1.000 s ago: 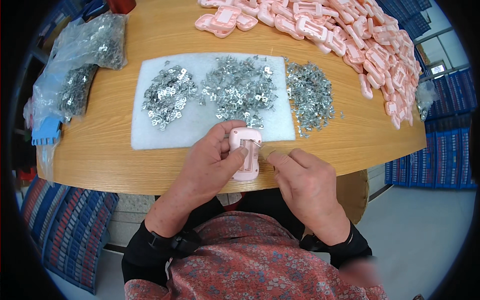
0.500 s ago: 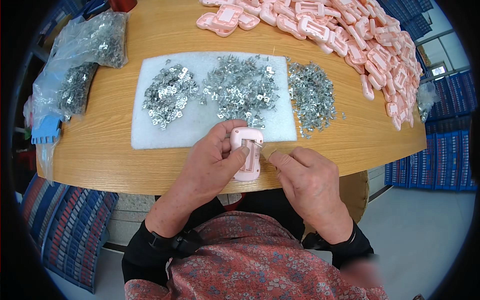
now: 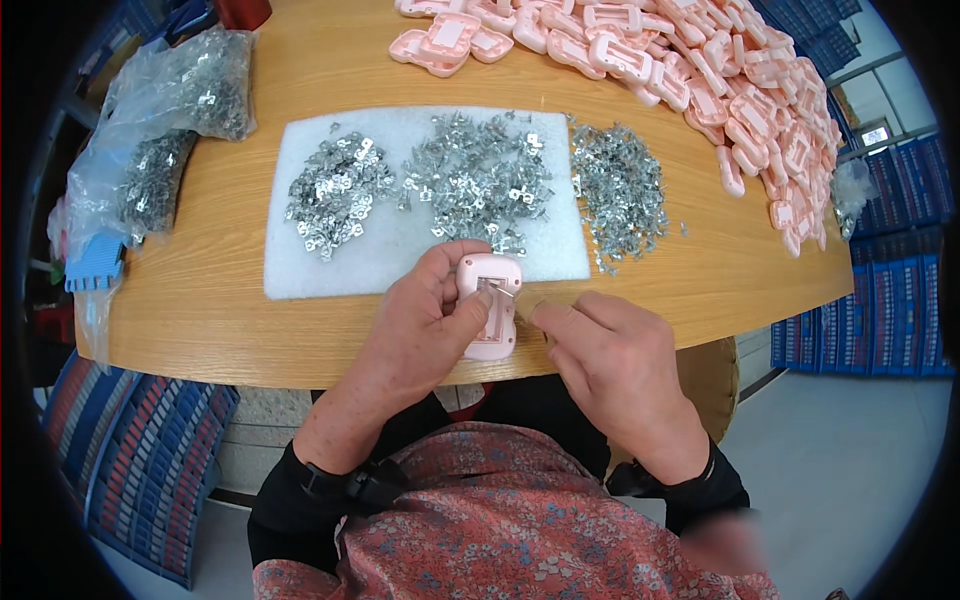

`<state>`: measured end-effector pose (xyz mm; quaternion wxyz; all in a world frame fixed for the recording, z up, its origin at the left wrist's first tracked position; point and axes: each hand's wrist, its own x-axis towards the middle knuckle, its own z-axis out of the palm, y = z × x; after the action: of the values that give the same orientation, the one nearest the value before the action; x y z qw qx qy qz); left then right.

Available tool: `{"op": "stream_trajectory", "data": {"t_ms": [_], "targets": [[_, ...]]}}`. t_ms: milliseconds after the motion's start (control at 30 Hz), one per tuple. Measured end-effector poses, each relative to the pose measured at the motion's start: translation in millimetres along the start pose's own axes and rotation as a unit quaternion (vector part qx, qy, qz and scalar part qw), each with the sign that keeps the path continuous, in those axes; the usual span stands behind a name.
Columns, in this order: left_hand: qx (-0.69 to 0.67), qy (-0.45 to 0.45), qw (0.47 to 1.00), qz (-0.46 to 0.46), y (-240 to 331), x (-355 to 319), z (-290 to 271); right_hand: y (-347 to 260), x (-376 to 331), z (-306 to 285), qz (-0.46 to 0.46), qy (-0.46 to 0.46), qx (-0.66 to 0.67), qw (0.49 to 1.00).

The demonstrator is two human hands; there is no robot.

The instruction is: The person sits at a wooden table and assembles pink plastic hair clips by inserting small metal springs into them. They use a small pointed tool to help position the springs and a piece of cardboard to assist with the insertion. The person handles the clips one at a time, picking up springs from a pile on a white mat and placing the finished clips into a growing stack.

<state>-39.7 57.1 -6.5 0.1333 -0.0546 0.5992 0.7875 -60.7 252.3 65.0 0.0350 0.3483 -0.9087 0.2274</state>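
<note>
My left hand [image 3: 405, 320] is closed round a pale pink plastic casing [image 3: 490, 347], its thumb over the long recess in the face. The casing stands nearly upright in the picture, over the near edge of the white foam sheet [image 3: 340, 283]. In my right hand [image 3: 625, 375], thumb and finger pinch a small tool [image 3: 528, 300] with a tan handle and thin metal tip. That tip reaches into the upper end of the recess, beside my left thumb. Whether it touches a metal piece there is too small to tell. Metal contact plates lie beyond in a left heap [image 3: 340, 190] and a middle heap [image 3: 478, 175].
Right of the foam, a third heap of small metal parts [image 3: 620, 185] lies on the wooden table [image 3: 200, 330]. Many pink casings [image 3: 755, 120] are piled at the far right. Clear bags of metal parts [image 3: 215, 90] and a blue foam piece [image 3: 95, 262] sit at the left.
The tool's tip has moved slightly left, further into the recess, as my right hand shifted a little left. My left hand keeps its hold on the casing.
</note>
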Motion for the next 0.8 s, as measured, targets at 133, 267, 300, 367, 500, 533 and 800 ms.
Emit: {"op": "stream_trajectory", "data": {"t_ms": [133, 267, 300, 367, 500, 533, 800], "targets": [[0.005, -0.003, 1.0, -0.005, 1.7, -0.2, 0.3, 2.4, 2.3, 6.3, 0.002, 0.007, 0.002, 1.0], [0.008, -0.004, 1.0, -0.001, -0.5, -0.2, -0.4, 4.6, 4.0, 9.0, -0.013, 0.016, 0.001, 1.0], [0.008, -0.004, 1.0, -0.004, 0.5, -0.1, 0.0, 5.1, 3.9, 9.2, -0.018, 0.016, -0.002, 1.0], [0.007, 0.0, 1.0, -0.004, 1.3, -0.1, 0.9, 6.6, 3.0, 11.0, -0.031, 0.007, -0.033, 0.999], [-0.001, 0.018, 1.0, 0.013, 1.1, 0.1, 2.3, 8.2, 2.6, 13.2, -0.051, 0.006, -0.067, 0.996], [-0.005, 0.022, 1.0, 0.02, -0.2, 0.5, 2.3, 9.1, 2.7, 13.8, -0.059, 0.012, -0.064, 0.996], [-0.03, 0.045, 0.998, 0.035, -1.0, -7.6, -2.6, 12.6, -6.4, 9.1, -0.064, 0.058, 0.052, 0.995]]}}
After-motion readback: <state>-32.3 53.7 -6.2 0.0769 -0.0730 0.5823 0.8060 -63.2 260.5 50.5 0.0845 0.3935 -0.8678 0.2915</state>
